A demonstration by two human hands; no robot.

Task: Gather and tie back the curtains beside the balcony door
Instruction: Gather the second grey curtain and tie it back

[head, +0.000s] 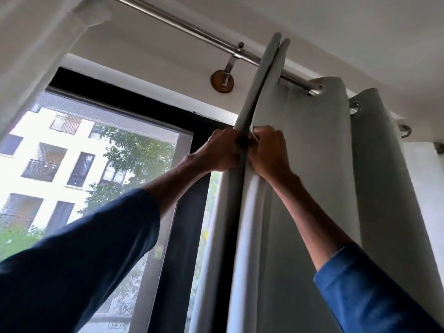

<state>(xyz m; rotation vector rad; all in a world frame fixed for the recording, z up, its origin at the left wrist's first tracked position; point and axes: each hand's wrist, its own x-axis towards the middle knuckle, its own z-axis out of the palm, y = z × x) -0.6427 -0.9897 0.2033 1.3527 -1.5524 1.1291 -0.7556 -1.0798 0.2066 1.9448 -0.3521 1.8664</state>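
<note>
Two blue sleeves [79, 248] reach upward. The left hand [219, 152] and right hand [268, 153] each grip a fold of the grey eyelet curtain [312, 164], knuckles touching. It hangs bunched right of the balcony door [115, 164], from the steel rod [192, 30].

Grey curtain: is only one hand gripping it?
No: the left hand and the right hand both grip folds of the grey curtain.

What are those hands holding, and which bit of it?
The grey curtain. The left hand and the right hand both grip its front folded edge, side by side, high up below the metal rod.
</note>
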